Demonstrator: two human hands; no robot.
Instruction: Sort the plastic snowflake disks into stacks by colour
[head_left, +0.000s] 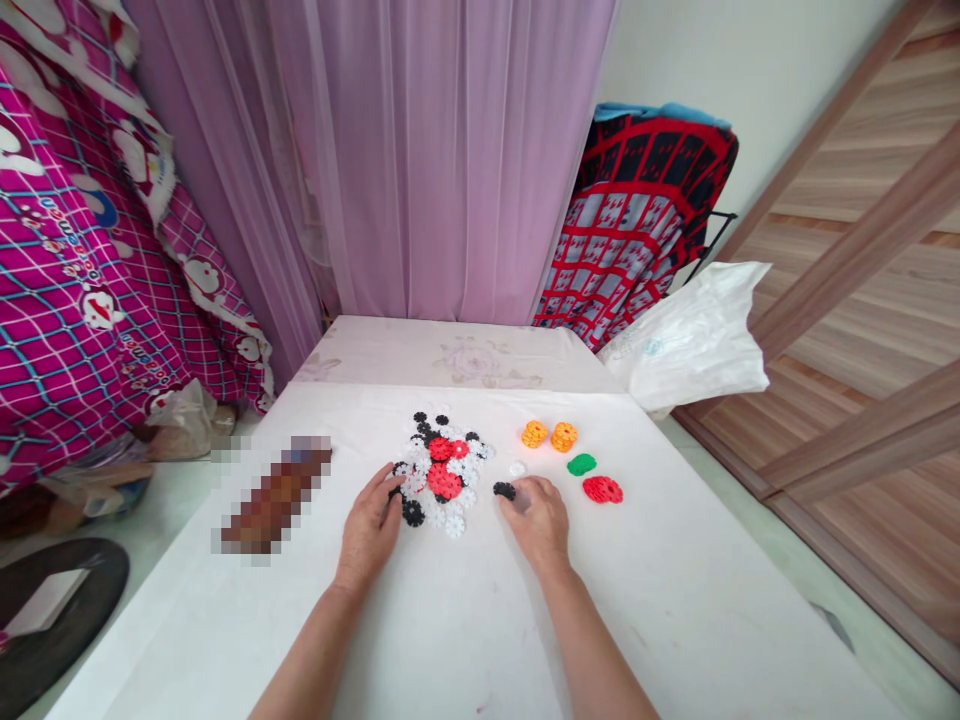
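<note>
Our right hand pinches a few black discs between thumb and fingertips, just above or on the white table; we cannot tell which. Our left hand is curved, its fingertips at the left edge of a mixed pile; whether they grip a disc there, we cannot tell.

The pile lies between our hands and a little beyond them: white, black and red notched plastic discs, loosely overlapping. A lone white disc rests just beyond our right hand.

Farther right are single-colour groups: two orange stacks side by side at the far end, a green group nearer, and a red group nearest, tipped over in a slanted row.

We judge the work to be partly done: orange and green look finished, as we see neither colour in the pile. Red seems only begun, with several red discs among the rest. Black appears to be just under way in our right hand, and most of the white is left mixed.
</note>
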